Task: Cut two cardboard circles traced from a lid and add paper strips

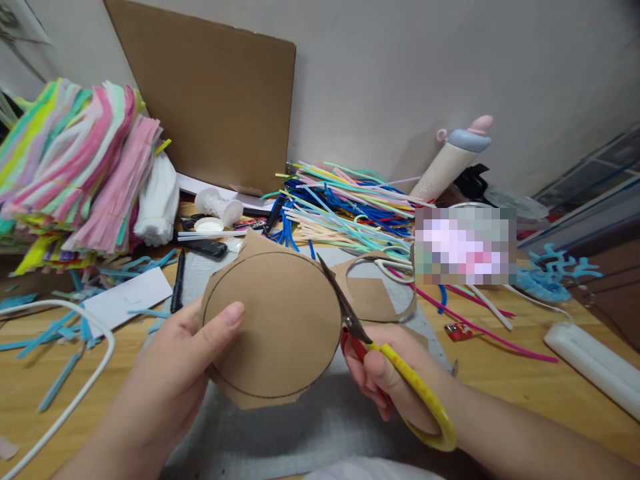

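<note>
My left hand [187,360] grips a piece of brown cardboard [280,327] by its left side, thumb on top and the other fingers hidden beneath. A circle is drawn on the cardboard in dark line, with uneven scrap edges outside it at top and bottom. My right hand [387,370] is closed around yellow-and-red-handled scissors [357,327]. Their blades lie along the right edge of the circle, pointing up and left. Behind the scissors lies another cardboard piece with a round hole [345,273], and a pair of white-handled scissors [395,270] rests by it.
Bundles of fuzzy pipe cleaners [75,160] are stacked at the left, and more loose ones [345,200] lie at the back. A cardboard sheet [215,93] leans on the wall. A grey mat [240,440] covers the table's middle. A white cable [100,373] curves at the left.
</note>
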Motion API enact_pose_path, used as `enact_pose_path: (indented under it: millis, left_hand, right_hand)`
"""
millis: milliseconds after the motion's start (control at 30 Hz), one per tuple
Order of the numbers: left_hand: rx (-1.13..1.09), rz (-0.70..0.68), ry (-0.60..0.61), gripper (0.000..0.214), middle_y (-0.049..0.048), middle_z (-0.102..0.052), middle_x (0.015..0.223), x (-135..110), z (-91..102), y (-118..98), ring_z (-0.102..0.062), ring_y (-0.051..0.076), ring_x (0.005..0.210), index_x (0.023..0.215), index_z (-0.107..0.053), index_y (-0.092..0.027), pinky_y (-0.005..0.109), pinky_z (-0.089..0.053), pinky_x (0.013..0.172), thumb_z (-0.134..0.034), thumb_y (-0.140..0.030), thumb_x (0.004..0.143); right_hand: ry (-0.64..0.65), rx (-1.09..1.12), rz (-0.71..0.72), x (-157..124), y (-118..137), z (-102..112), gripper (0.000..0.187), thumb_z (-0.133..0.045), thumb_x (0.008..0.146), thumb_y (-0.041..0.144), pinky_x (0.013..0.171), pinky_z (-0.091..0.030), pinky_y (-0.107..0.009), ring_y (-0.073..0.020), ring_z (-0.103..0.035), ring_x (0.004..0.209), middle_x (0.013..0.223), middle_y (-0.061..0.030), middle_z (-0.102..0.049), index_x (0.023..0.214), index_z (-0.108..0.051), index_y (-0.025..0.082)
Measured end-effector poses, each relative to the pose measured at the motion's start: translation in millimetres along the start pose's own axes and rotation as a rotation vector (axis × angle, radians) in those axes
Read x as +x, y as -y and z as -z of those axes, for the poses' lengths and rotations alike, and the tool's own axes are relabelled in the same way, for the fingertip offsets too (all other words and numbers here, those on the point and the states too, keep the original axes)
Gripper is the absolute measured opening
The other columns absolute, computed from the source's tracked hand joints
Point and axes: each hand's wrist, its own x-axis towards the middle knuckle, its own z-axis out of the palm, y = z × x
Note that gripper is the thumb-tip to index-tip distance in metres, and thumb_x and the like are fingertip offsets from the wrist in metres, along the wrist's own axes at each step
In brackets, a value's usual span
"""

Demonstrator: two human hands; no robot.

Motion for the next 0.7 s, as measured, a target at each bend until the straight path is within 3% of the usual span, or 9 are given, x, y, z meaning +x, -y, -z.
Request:
enact_pose_path:
  millis: [200, 300, 433, 567, 700]
  left_hand:
    - [0.041, 0.075, -0.123, 0.064, 0.0087, -0.078, 0.089, 2, -2.7, 9, -0.074, 0.029, 0.075, 0.114, -0.066, -0.017, 0.034, -0.062, 0.062, -0.084, -0.040, 0.056]
    - [0.088, 0.059, -0.139, 0.063, 0.0081, -0.079, 0.086, -1, -3.1, 9, -0.074, 0.029, 0.074, 0.112, -0.068, -0.018, 0.032, -0.062, 0.058, -0.085, -0.040, 0.055]
    - [0.161, 0.053, -0.106, 0.061, 0.0083, -0.079, 0.084, -2, -2.7, 9, -0.074, 0.031, 0.080, 0.108, -0.070, -0.017, 0.029, -0.061, 0.055, -0.084, -0.042, 0.055]
    - [0.154, 0.067, -0.083, 0.060, 0.0086, -0.079, 0.080, -4, -2.4, 11, -0.074, 0.032, 0.077, 0.106, -0.071, -0.017, 0.029, -0.060, 0.052, -0.085, -0.043, 0.053]
    - [0.086, 0.096, -0.100, 0.061, 0.0087, -0.079, 0.079, -8, -7.0, 9, -0.074, 0.029, 0.068, 0.108, -0.070, -0.016, 0.030, -0.061, 0.054, -0.085, -0.041, 0.054]
  right_hand:
    - [0.114, -0.075, 0.021, -6, 12, 4, 0.070, -0.032, 0.072, 0.087, 0.044, -0.041, -0.021, -0.0081, -0.038, 0.049, 0.063, 0.0045, -0.037, 0.075, -0.044, 0.018]
    - [0.165, -0.206, 0.125, -7, 20, 9, 0.068, -0.024, 0.079, 0.082, 0.054, -0.046, -0.024, -0.0121, -0.043, 0.062, 0.074, -0.0004, -0.044, 0.084, -0.047, 0.017]
    - [0.177, -0.313, 0.227, -6, 17, 10, 0.066, -0.017, 0.086, 0.075, 0.058, -0.044, -0.025, -0.0141, -0.045, 0.066, 0.079, -0.0026, -0.047, 0.088, -0.048, 0.017]
    - [0.108, -0.345, 0.274, -7, 8, 10, 0.063, -0.018, 0.086, 0.075, 0.057, -0.040, -0.025, -0.0138, -0.042, 0.064, 0.076, -0.0019, -0.046, 0.084, -0.046, 0.018]
    - [0.180, -0.393, 0.273, -9, 16, 14, 0.061, -0.018, 0.088, 0.073, 0.062, -0.040, -0.028, -0.0153, -0.044, 0.069, 0.080, -0.0025, -0.046, 0.089, -0.045, 0.018]
